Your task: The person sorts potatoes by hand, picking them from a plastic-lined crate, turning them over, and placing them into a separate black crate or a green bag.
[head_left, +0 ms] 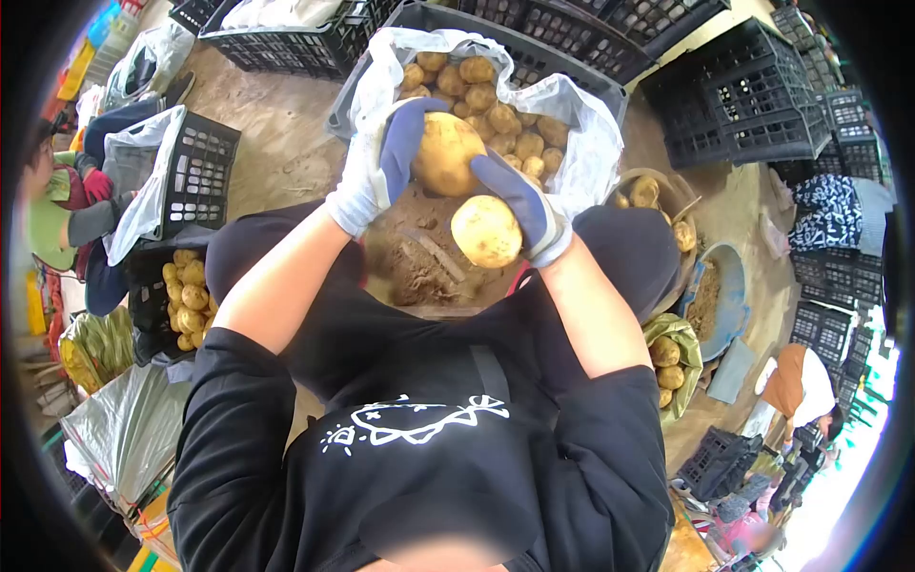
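Observation:
My left hand [389,157], in a white glove with a blue palm, is closed around a large brown potato [448,153]. My right hand [527,202], gloved the same way, grips a paler potato [486,232]; its fingertips reach up to the side of the large potato. Both potatoes are held over a container of loose soil [410,272] between my knees. Just beyond my hands, a grey crate [610,95] lined with a white plastic bag [599,143] holds many potatoes [505,119].
At my left, a black crate [148,324] holds potatoes. To my right are a basket with a few potatoes [645,193], a blue basin [729,296] with soil and a green bag [684,334] of potatoes. Black crates [734,105] stand ahead. Other people [810,381] sit or bend at both sides.

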The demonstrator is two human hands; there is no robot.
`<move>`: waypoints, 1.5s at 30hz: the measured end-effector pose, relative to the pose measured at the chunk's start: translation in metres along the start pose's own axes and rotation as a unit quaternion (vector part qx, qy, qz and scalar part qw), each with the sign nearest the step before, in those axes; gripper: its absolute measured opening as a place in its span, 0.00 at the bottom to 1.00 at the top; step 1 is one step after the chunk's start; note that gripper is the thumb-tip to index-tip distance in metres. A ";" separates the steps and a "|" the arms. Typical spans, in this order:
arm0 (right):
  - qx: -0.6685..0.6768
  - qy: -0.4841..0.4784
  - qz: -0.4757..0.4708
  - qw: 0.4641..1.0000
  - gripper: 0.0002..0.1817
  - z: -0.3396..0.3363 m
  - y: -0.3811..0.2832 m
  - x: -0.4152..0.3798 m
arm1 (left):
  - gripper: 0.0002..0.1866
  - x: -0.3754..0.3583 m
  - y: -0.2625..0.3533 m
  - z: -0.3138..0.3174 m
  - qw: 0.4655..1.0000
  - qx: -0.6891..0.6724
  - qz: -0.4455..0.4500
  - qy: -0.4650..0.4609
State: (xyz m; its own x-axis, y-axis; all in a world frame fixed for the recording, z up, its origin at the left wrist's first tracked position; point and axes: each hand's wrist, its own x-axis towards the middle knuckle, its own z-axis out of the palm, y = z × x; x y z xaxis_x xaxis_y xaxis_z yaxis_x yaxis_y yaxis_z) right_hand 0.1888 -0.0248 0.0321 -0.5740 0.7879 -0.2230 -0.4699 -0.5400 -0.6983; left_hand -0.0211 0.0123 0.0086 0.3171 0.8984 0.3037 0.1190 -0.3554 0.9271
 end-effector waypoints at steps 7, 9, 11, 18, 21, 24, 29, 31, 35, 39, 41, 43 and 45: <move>-0.302 0.092 -0.126 0.941 0.36 -0.031 0.009 0.010 | 0.39 -0.002 0.000 0.019 0.975 0.222 -0.024 0.004; -0.289 0.091 -0.122 0.945 0.36 -0.033 0.011 0.012 | 0.39 -0.003 0.003 0.024 0.988 0.108 -0.113 -0.004; -0.213 0.094 -0.096 0.968 0.37 -0.026 0.006 0.009 | 0.28 0.002 0.022 0.024 0.978 -0.041 -0.204 0.008; -0.374 0.137 -0.142 0.906 0.41 -0.025 0.004 0.010 | 0.22 0.016 0.013 0.023 0.974 -0.103 -0.202 0.009; -0.636 0.138 -0.320 0.689 0.43 -0.031 0.007 0.012 | 0.32 0.015 0.019 0.022 0.953 -0.129 -0.273 -0.017; -0.466 0.149 -0.219 0.844 0.41 -0.019 0.000 0.009 | 0.34 0.013 0.018 0.022 0.967 -0.148 -0.208 0.000; -0.301 0.132 -0.158 0.931 0.44 -0.018 -0.003 0.010 | 0.32 0.016 0.021 0.016 0.961 -0.183 -0.206 0.022; -0.360 0.151 -0.164 0.906 0.43 -0.013 -0.002 0.006 | 0.30 0.017 0.022 0.015 0.974 -0.085 -0.210 0.001; -0.451 0.172 -0.205 0.851 0.43 -0.021 0.008 0.005 | 0.32 0.008 0.014 0.020 0.987 0.117 -0.110 -0.017; -0.476 0.167 -0.210 0.837 0.43 -0.022 0.008 0.001 | 0.26 0.012 0.006 0.008 0.926 -0.280 -0.252 0.035; -0.513 0.163 -0.237 0.809 0.44 -0.014 0.005 -0.001 | 0.28 0.019 0.027 0.004 0.948 -0.112 -0.293 -0.053; -0.528 0.160 -0.244 0.797 0.43 -0.019 0.010 -0.001 | 0.28 0.013 0.024 0.011 0.965 -0.050 -0.252 -0.052; -0.545 0.154 -0.252 0.785 0.43 -0.022 0.008 0.000 | 0.35 0.009 0.021 0.012 0.976 -0.064 -0.205 -0.040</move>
State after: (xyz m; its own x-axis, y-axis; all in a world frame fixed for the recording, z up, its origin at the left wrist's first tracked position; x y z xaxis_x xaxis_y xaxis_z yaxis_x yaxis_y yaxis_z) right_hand 0.2002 -0.0226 0.0115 -0.2310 0.9450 0.2317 0.3642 0.3048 -0.8800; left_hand -0.0044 0.0098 0.0276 0.3403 0.9338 -0.1109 0.1333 0.0688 0.9887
